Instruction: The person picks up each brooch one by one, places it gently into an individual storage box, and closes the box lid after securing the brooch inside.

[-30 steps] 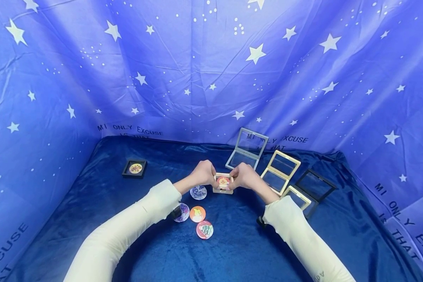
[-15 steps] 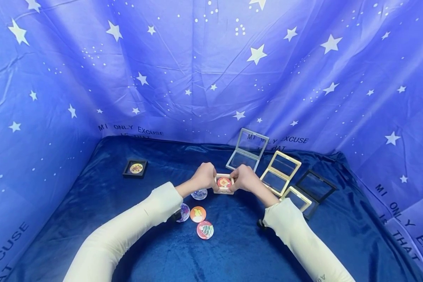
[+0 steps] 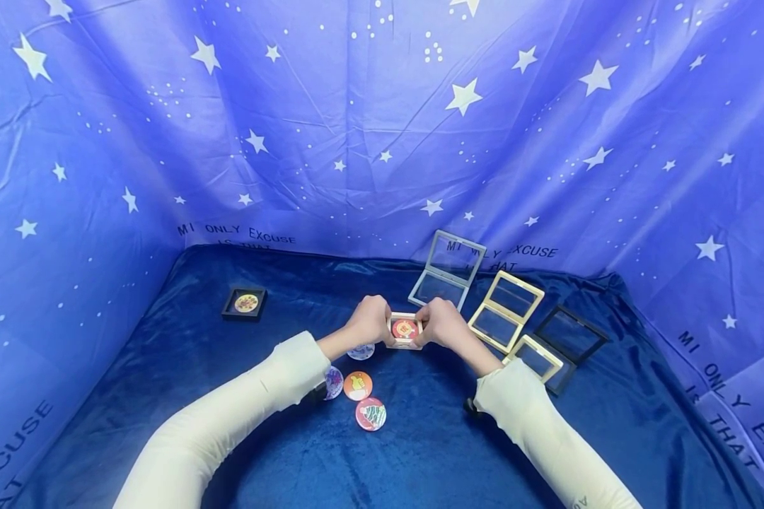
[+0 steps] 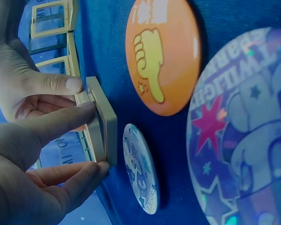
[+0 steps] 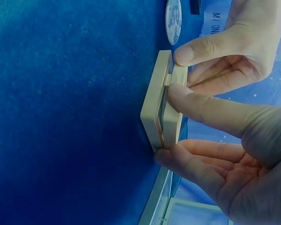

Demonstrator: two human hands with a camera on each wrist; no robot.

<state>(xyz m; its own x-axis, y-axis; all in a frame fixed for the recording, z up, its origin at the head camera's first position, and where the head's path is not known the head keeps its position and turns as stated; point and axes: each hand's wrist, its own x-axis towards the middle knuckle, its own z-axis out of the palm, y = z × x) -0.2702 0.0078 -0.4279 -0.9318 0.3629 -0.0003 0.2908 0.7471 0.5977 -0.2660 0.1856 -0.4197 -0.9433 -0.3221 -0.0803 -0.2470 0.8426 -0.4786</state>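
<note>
Between both hands is a small cream display frame (image 3: 404,346) with clear windows and a red button badge (image 3: 405,329) inside. My left hand (image 3: 371,322) pinches its left side, thumb on the upper half and fingertips at the edge. From the right, my right hand (image 3: 444,323) grips the opposite side the same way. In the right wrist view, the halves of the frame (image 5: 154,101) lie almost together, a narrow gap along the clasp edge. A blue-and-white badge (image 3: 361,352) lies just below the left hand, partly covered by it.
Nearer on the blue cloth lie a purple badge (image 3: 334,382), an orange thumb badge (image 3: 358,386) and a red tree badge (image 3: 371,414). Opened frames stand right: grey (image 3: 437,290), cream (image 3: 495,309), smaller cream (image 3: 555,370), black (image 3: 589,349). A black frame (image 3: 226,315) holding a yellow badge sits left.
Both hands have come slightly lower and nearer, still gripping the cream frame. Its upper half appears pressed down closer to the lower half. The other frames and badges stay put.
</note>
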